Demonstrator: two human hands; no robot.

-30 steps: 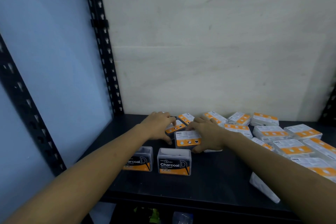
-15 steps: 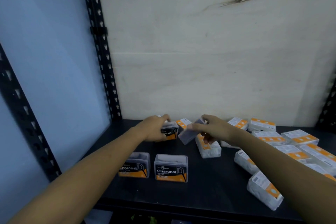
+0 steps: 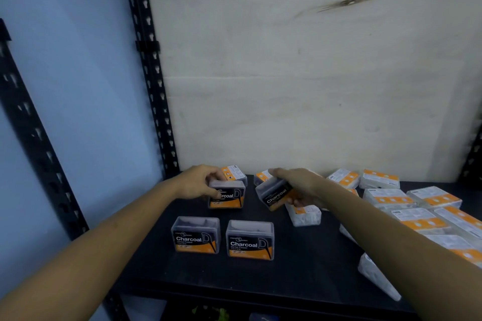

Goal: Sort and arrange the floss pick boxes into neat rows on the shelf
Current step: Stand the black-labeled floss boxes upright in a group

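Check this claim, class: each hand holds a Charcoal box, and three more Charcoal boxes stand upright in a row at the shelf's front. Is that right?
Not quite. The head view shows two boxes in the front row, not three: the front left box and front right box. The rest holds: the left hand has its grip on a Charcoal box, and the right hand holds a tilted box.
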